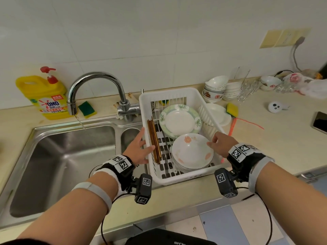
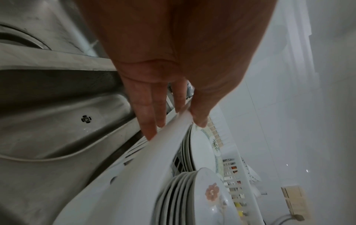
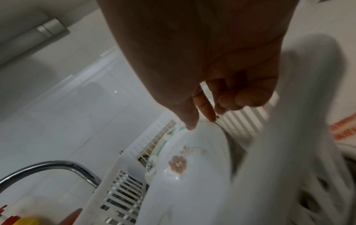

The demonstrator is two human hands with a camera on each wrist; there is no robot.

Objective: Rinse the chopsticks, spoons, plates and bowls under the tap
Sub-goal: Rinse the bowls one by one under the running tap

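Note:
A white plastic basket sits over the small right-hand sink. Inside it, brown chopsticks lie along the left wall, green-rimmed plates lean at the back, and a stack of flower plates fills the front. My left hand is at the basket's left rim, straight fingers outside and thumb over the top. My right hand pinches the right rim of the top flower plate. A thin stream runs from the tap into the large sink.
White bowls are stacked behind the basket, beside glasses and one more plate. A yellow detergent bottle and a green sponge stand behind the large sink. A phone lies at the far right.

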